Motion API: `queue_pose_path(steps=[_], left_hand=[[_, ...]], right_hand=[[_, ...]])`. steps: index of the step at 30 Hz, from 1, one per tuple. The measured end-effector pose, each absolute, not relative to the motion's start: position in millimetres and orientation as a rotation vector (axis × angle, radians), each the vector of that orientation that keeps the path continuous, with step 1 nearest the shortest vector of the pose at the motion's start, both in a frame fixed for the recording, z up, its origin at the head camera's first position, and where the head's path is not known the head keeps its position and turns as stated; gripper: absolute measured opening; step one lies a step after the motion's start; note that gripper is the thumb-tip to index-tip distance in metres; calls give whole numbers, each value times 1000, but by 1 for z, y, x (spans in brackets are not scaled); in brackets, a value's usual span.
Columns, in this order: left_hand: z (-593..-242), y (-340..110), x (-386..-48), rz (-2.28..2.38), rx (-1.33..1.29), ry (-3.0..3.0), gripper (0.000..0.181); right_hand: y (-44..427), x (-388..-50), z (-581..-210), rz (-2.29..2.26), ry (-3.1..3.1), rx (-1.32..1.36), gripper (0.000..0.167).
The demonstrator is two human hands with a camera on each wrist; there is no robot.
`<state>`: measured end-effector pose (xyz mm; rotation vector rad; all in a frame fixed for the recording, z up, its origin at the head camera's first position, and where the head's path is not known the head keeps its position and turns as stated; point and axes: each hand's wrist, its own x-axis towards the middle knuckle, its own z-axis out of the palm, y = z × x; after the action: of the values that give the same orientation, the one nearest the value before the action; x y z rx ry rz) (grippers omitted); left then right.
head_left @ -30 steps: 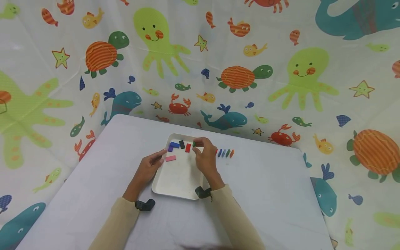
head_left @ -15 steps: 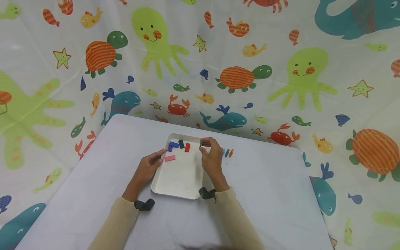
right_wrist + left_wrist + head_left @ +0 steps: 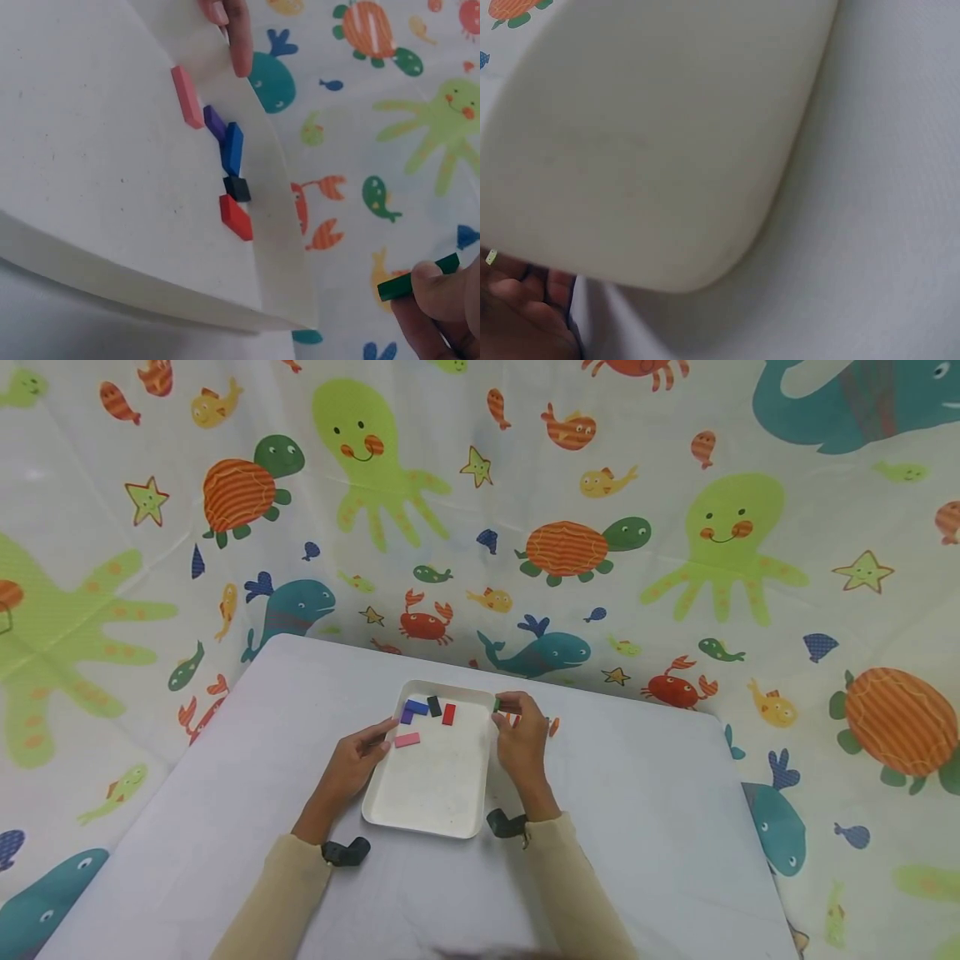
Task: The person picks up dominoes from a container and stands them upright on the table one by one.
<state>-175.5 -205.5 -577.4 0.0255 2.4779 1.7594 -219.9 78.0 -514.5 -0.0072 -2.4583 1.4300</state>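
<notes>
A white tray lies slightly turned on the table, holding a pink block, a purple block, a blue block, a black block and a red block. My left hand grips the tray's left rim; the left wrist view shows the tray wall and part of that hand. Just beyond the tray's upper right corner, my right hand pinches a green block between thumb and fingers, plainest in the right wrist view.
Small coloured pieces, an orange one among them, lie on the table right of the tray, partly hidden behind my right hand. A curtain printed with sea animals hangs behind the white-covered table.
My right hand has moved rightward with the green block, from over the tray to just past its right rim, covering more of the small pieces. The left hand stays on the tray.
</notes>
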Motion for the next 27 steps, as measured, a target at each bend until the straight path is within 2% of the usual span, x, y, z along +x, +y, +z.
queue_pose_path(steps=[27], left_hand=[[-580, -205, -177, 1745, 0, 2487, 49]], right_hand=[[92, -214, -533, 1447, -2476, -68, 26]])
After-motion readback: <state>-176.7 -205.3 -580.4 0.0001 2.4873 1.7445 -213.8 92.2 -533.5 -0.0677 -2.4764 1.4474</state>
